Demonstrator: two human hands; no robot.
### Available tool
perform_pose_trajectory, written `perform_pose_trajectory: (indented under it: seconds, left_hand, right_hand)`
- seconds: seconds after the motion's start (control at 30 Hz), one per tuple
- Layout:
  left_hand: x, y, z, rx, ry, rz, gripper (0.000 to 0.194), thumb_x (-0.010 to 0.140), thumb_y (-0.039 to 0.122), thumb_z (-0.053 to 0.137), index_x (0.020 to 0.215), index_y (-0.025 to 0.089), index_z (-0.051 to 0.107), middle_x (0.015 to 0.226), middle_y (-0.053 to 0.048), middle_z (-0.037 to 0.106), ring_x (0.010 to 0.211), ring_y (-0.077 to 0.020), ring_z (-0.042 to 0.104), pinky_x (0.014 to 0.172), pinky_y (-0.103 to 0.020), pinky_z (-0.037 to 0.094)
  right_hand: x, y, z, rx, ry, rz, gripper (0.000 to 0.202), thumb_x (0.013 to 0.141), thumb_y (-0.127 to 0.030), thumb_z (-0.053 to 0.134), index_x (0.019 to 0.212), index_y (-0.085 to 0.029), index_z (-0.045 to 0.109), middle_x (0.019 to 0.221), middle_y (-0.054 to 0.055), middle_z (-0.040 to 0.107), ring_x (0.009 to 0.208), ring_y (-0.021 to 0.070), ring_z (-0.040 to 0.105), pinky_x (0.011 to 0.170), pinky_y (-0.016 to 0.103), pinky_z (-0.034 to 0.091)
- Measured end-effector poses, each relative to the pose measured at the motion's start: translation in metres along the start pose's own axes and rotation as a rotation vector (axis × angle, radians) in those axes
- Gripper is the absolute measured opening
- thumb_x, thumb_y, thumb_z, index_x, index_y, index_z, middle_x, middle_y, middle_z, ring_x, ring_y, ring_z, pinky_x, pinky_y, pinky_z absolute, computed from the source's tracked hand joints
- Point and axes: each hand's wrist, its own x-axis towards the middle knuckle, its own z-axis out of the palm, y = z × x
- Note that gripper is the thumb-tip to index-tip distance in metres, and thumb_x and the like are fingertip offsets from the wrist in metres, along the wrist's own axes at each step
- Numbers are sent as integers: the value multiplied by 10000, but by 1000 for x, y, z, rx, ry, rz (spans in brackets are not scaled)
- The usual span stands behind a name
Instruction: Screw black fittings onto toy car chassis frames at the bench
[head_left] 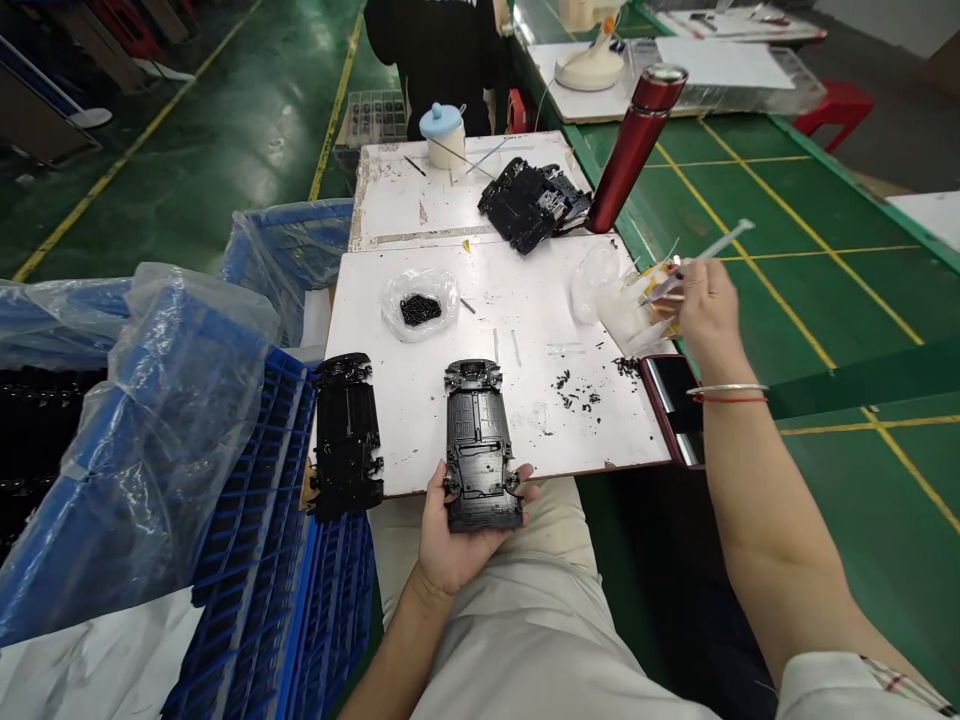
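My left hand [454, 555] grips the rear end of a black toy car chassis [478, 440], thumb on one side and fingertips round the other. The chassis lies over the table's front edge. My right hand [709, 305] is closed on a thin translucent white stick [724, 243], beside an open clear plastic bag [630, 310] with yellow and white items in it. The stick's lower end is hard to make out. A second black chassis [347, 435] lies at the table's left edge. Small black parts fill another plastic bag [420, 308] on the table.
More black chassis [529, 200] are stacked by a leaning red flask [637, 150]. A blue-lidded jar [444, 135] stands at the back. Loose black bits [577, 390] and a phone [673, 405] lie at right. Blue crates [247, 500] stand left; a person [442, 60] sits ahead.
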Motion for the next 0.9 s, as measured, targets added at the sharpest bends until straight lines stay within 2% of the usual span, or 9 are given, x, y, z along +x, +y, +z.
perform_pose_trajectory:
  seconds: [0.1,0.17,0.27,0.4,0.47,0.53,0.6,0.67,0.9]
  left_hand:
    - [5,2,3,8,-55,11,807,867,719,329,1332,80,497,1266,-210,599,1098,-366,608,899,-447,446]
    - [8,2,6,8,-87,25,809,863,727,332,1327,88,509,1266,-201,602,1113,-376,599,934,-484,429]
    - [13,2,12,0,-74,46,806,862,717,357,1321,72,510,1250,-209,606,1095,-367,606,955,-493,419]
    - [18,-1,21,1,0,67,781,858,707,379,1287,72,532,1182,-207,638,1018,-341,633,902,-470,451]
    - [20,-3,25,-6,33,83,759,871,697,356,1260,75,554,1110,-186,669,981,-320,644,888,-456,463]
    - [20,-5,29,-27,78,103,735,891,670,347,1241,62,568,1046,-158,691,971,-282,646,921,-418,461]
    - [19,-7,34,-52,134,112,741,894,660,356,1228,35,574,1018,-147,697,969,-254,643,958,-374,452]
    - [16,-8,38,-59,173,71,788,868,697,364,1212,24,585,998,-148,696,937,-247,645,958,-363,459]
    - [11,-6,53,-80,193,-93,870,819,788,267,1157,73,628,1008,-161,689,914,-260,659,865,-387,510]
  right_hand:
    - [-22,-29,0,196,111,-188,136,946,-301,427,832,-238,470,888,37,624,712,124,647,707,306,513]
    - [-50,-51,3,361,75,-310,55,903,-230,468,874,-254,509,966,31,625,713,134,648,724,339,509]
    - [-104,-74,10,447,-23,-405,262,771,-61,526,923,-266,588,929,2,607,668,126,599,680,331,474]
    - [-172,-78,20,398,-400,-455,259,806,-105,507,992,-243,624,704,7,536,642,181,522,592,338,413]
    - [-198,-75,26,280,-682,-600,183,892,-241,476,1013,-213,611,712,27,544,634,186,513,575,344,398]
    - [-219,-72,36,168,-818,-816,285,924,-445,459,886,-201,600,622,8,501,548,167,459,514,332,339]
    - [-236,-69,47,132,-783,-990,426,891,-579,467,663,-221,511,508,-38,373,458,138,350,459,320,235]
    - [-248,-67,58,160,-710,-1066,487,879,-557,482,536,-230,370,475,-61,255,422,118,258,442,317,162]
    - [-260,-65,71,299,-636,-1066,395,843,-352,361,473,-221,320,475,-52,210,416,108,200,409,283,194]
